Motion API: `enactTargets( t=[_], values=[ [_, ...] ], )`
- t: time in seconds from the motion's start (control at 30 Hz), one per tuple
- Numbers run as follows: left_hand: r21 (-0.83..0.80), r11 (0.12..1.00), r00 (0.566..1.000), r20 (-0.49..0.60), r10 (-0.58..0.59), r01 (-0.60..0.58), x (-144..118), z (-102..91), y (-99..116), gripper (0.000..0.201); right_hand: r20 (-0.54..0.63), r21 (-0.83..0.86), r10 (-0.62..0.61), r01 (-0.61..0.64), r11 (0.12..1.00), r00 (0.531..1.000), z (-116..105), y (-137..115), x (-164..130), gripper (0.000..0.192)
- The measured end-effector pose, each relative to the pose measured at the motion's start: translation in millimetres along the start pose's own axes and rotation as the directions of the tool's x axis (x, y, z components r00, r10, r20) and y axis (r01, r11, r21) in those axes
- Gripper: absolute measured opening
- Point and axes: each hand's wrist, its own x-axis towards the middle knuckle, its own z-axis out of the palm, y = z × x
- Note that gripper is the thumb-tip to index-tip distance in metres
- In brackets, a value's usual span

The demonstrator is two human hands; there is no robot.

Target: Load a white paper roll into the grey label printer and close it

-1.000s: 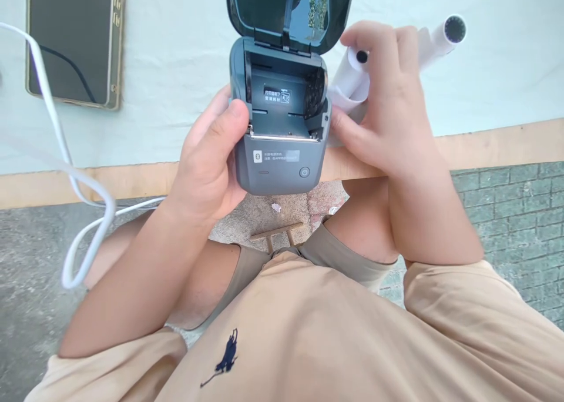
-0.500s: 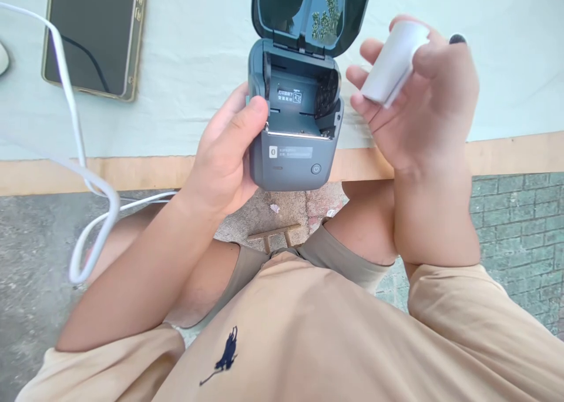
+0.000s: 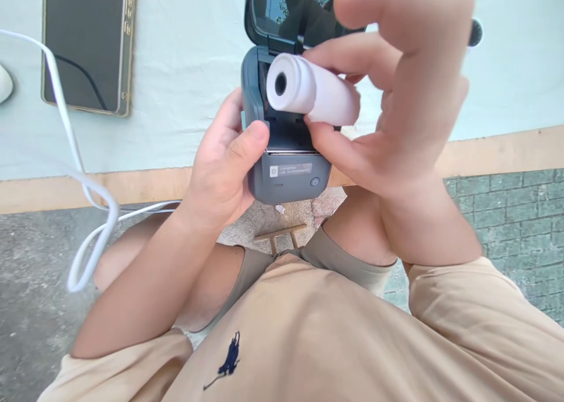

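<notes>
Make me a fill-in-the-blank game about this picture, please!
The left hand holds the gray printer, and the ____ hand holds the white roll.
The printer's lid is ____.
In the picture, the dark-screened device lies to the ____ of the printer.
The looping cable is colored ____.

Missing words: right; open; left; white.

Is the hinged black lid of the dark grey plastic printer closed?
No: the lid stands raised, leaving the printer open beneath the white cylindrical paper roll in the right hand.

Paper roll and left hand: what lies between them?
In the head view, the left side of the printer lies between them: the left hand grips it from outside, while the right hand holds the paper roll over the opening.
</notes>
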Motion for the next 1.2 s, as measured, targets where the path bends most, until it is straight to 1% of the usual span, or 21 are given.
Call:
enactTargets(
  t=[0.1, 0.17, 0.23, 0.3, 0.37, 0.43, 0.47, 0.6, 0.67, 0.73, 0.77, 0.8, 0.87, 0.9, 0.97, 1.03, 1.07, 1.1, 1.13, 1.17, 1.2],
  values=[
    [0.017, 1.000, 1.000, -0.027, -0.012, 0.012, -0.4, 1.5, 1.3, 0.027, -0.100, -0.131, -0.111, 0.097, 0.987, 0.989, 1.9, -9.9, 11.3, 0.023],
    [0.022, 1.000, 0.999, -0.029, -0.014, 0.015, -0.7, 2.4, 1.9, 0.027, -0.141, -0.155, -0.140, 0.118, 0.981, 0.980, 2.5, -13.2, 11.0, 0.020],
    [0.038, 0.999, 1.000, -0.029, -0.011, 0.013, -0.9, 3.0, 2.1, 0.028, -0.184, -0.137, -0.169, 0.145, 0.980, 0.968, 3.1, -14.1, 8.5, 0.015],
    [0.058, 0.998, 0.999, -0.038, -0.004, 0.006, -1.2, 3.5, 1.9, 0.029, -0.191, -0.136, -0.169, 0.144, 0.980, 0.967, 4.0, -13.1, 7.2, 0.011],
    [0.063, 0.998, 0.999, -0.047, -0.006, 0.008, -1.5, 3.6, 1.7, 0.027, -0.164, -0.159, -0.175, 0.149, 0.976, 0.971, 5.6, -10.1, 7.7, 0.012],
    [0.048, 0.999, 0.999, -0.044, -0.011, 0.013, -1.5, 3.0, 1.5, 0.026, -0.163, -0.180, -0.224, 0.194, 0.964, 0.961, 7.2, -5.6, 8.7, 0.014],
    [0.036, 0.999, 0.999, -0.043, -0.013, 0.015, -1.4, 2.4, 1.4, 0.025, -0.192, -0.185, -0.264, 0.229, 0.956, 0.945, 7.9, -3.4, 8.9, 0.013],
    [0.001, 1.000, 1.000, -0.019, 0.016, -0.016, 0.0, -2.2, 0.2, 0.021, -0.311, -0.213, -0.421, 0.369, 0.904, 0.852, 12.2, -0.4, 6.3, 0.012],
    [-0.002, 0.999, 0.999, 0.005, 0.037, -0.037, 0.9, -5.0, -0.7, 0.024, -0.338, -0.212, -0.474, 0.425, 0.880, 0.813, 16.5, -3.2, 3.6, 0.011],
    [0.006, 0.999, 0.999, 0.002, 0.045, -0.045, 1.3, -7.4, -1.5, 0.027, -0.323, -0.200, -0.506, 0.465, 0.863, 0.800, 20.5, -6.9, 1.2, 0.007],
    [0.014, 0.999, 0.999, -0.008, 0.050, -0.050, 1.2, -8.3, -1.9, 0.027, -0.297, -0.182, -0.519, 0.486, 0.855, 0.802, 21.6, -8.3, 0.5, 0.006],
    [0.028, 0.998, 0.998, -0.015, 0.054, -0.053, 0.9, -8.9, -2.2, 0.027, -0.281, -0.152, -0.525, 0.502, 0.851, 0.804, 21.8, -9.4, 0.3, 0.009],
    [0.065, 0.996, 0.998, -0.027, 0.062, -0.060, -0.1, -9.2, -2.5, 0.030, -0.282, -0.084, -0.512, 0.510, 0.856, 0.812, 19.3, -10.0, 1.0, 0.017],
    [0.083, 0.994, 0.997, -0.024, 0.069, -0.067, -0.7, -9.1, -2.6, 0.032, -0.297, -0.059, -0.481, 0.487, 0.872, 0.825, 16.9, -9.9, 1.7, 0.018],
    [0.118, 0.989, 0.996, -0.001, 0.087, -0.086, -1.5, -8.9, -2.7, 0.037, -0.291, -0.045, -0.365, 0.368, 0.929, 0.885, 11.5, -9.8, 2.8, 0.023],
    [0.132, 0.985, 0.994, 0.026, 0.107, -0.109, -1.2, -9.9, -3.2, 0.042, -0.210, -0.041, -0.242, 0.238, 0.970, 0.947, 7.1, -10.6, 2.8, 0.036],
    [0.129, 0.986, 0.994, 0.030, 0.106, -0.109, -0.4, -11.2, -3.7, 0.042, -0.162, -0.032, -0.201, 0.198, 0.980, 0.966, 5.7, -11.3, 2.4, 0.041],
    [0.123, 0.986, 0.993, 0.039, 0.112, -0.116, 0.8, -13.2, -4.4, 0.043, -0.126, -0.014, -0.190, 0.190, 0.982, 0.974, 4.5, -12.3, 1.9, 0.044],
    [0.120, 0.984, 0.991, 0.058, 0.122, -0.129, 2.3, -15.8, -5.3, 0.045, -0.123, 0.025, -0.189, 0.193, 0.981, 0.974, 3.5, -13.4, 1.4, 0.047],
    [0.128, 0.982, 0.989, 0.076, 0.129, -0.138, 4.0, -18.8, -6.3, 0.047, -0.134, 0.102, -0.166, 0.180, 0.978, 0.977, 2.4, -14.5, 1.1, 0.048],
    [0.147, 0.977, 0.985, 0.101, 0.140, -0.154, 5.8, -22.0, -7.4, 0.050, -0.135, 0.206, -0.114, 0.141, 0.968, 0.984, 1.1, -15.7, 1.2, 0.049]
  ],
)
